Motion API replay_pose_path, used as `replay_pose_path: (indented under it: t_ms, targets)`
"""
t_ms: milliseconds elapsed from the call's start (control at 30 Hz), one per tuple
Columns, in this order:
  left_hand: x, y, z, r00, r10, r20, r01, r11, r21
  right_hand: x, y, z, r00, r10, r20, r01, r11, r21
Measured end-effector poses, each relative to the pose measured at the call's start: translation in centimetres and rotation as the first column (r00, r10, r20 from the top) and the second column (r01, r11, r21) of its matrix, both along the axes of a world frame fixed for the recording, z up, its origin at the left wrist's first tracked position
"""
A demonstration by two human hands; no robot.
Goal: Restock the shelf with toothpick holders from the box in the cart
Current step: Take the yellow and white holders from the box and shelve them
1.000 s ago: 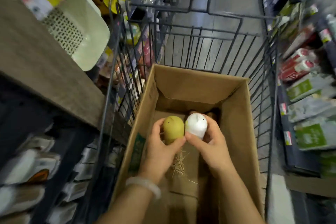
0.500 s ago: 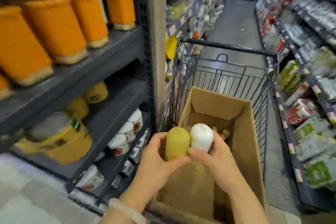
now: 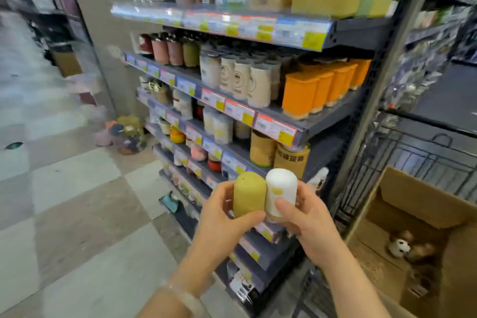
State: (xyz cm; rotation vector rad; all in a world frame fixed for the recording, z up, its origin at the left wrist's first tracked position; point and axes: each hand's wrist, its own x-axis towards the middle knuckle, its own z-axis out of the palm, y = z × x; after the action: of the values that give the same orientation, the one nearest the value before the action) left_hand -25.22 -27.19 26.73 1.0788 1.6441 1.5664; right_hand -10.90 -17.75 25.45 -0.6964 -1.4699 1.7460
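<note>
In front of the shelf, the left hand grips an olive toothpick holder and the right hand a white toothpick holder, fingers curled round each, the two touching, left of the box in the cart.
</note>
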Motion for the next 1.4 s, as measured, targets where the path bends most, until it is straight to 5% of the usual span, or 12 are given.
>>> replay_pose_path:
  t_ms: [300,733,1067,1400]
  targets:
    - [-10.7,-2.5,0.7,0.977,0.212,-0.014,-0.211,0.976,0.045,-12.6,-0.9,1.7,0.990,0.140,0.016,-0.141,0.987,0.082]
    - [-28.1,3.9,5.8,0.962,0.260,-0.084,-0.249,0.961,0.123,-30.4,5.8,6.1,0.996,0.090,-0.021,-0.083,0.972,0.219]
    - [-35.9,11.5,7.5,0.997,0.042,-0.067,-0.032,0.988,0.154,-36.5,10.9,8.6,0.987,-0.160,0.029,0.136,0.909,0.395]
    - [-45.3,21.3,9.9,0.954,-0.278,-0.107,0.293,0.943,0.157,-44.0,16.3,10.5,0.811,-0.578,0.092,0.465,0.732,0.498]
